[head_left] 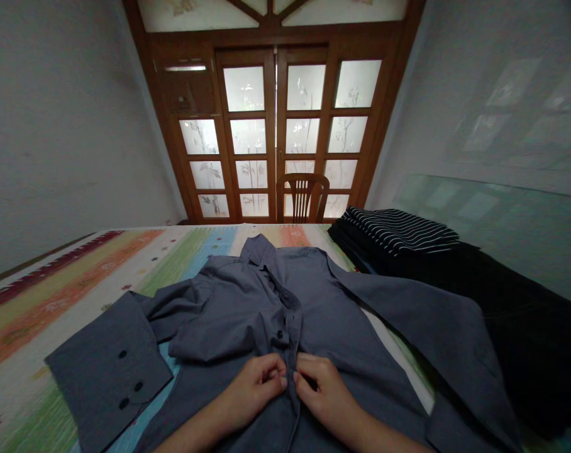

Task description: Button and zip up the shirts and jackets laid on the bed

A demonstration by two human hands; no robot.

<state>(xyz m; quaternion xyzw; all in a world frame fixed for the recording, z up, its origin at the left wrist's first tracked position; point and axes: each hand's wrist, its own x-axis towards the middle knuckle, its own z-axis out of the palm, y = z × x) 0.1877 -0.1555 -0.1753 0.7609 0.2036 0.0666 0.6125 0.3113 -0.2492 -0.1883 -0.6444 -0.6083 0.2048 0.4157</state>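
A dark grey-blue button-up shirt (pixel 332 302) lies front side up on a bed, its collar pointing away from me and its sleeves spread to both sides. My left hand (pixel 261 380) pinches the front placket low on the shirt from the left. From the right, my right hand (pixel 321 380) pinches the same placket, with the two hands close together. A dark button (pixel 280 334) shows just above my fingers. Whatever sits between my fingertips is hidden. The left cuff (pixel 120 371) lies flat with several dark buttons.
A striped multicolour bedsheet (pixel 78 302) covers the bed. At the right, a black-and-white striped garment (pixel 403 229) tops a pile of dark clothes (pixel 531 314). Beyond the bed stand a wooden chair (pixel 303 182) and wood-framed glass doors (pixel 270 113). Walls rise on both sides.
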